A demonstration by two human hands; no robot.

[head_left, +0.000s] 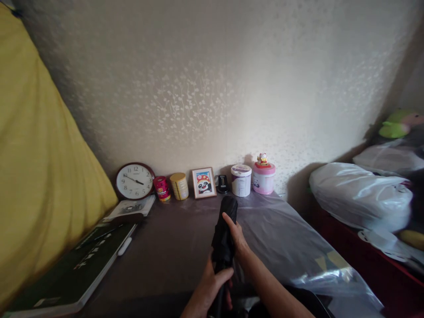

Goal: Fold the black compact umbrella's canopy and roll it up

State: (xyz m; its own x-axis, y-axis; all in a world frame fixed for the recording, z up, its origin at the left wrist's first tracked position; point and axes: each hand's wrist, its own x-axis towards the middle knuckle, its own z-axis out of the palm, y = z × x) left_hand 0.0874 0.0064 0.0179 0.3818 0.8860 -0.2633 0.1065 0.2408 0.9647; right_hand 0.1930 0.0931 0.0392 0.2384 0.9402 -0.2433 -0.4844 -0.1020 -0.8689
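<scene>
A folded black umbrella [224, 240] points away from me over the near middle of the table, its far end tilted slightly to the right. Low on its shaft, my left hand [213, 282] is wrapped around it, thumb across the top. Farther up, my right hand [236, 236] presses against the right side of the black cloth, with its thumb or a finger lying along it. The umbrella hides part of the fingers of both hands. Below my left hand the handle end runs down to the bottom edge of the view.
Along the wall stand a clock [135, 181], a pink can [162, 189], a yellow can [179, 186], a framed panda picture [203, 183] and two tubs, one purple-white [241, 181]. A dark green book [79, 265] lies left, beside a yellow curtain [49, 168]. White bags [361, 192] sit right.
</scene>
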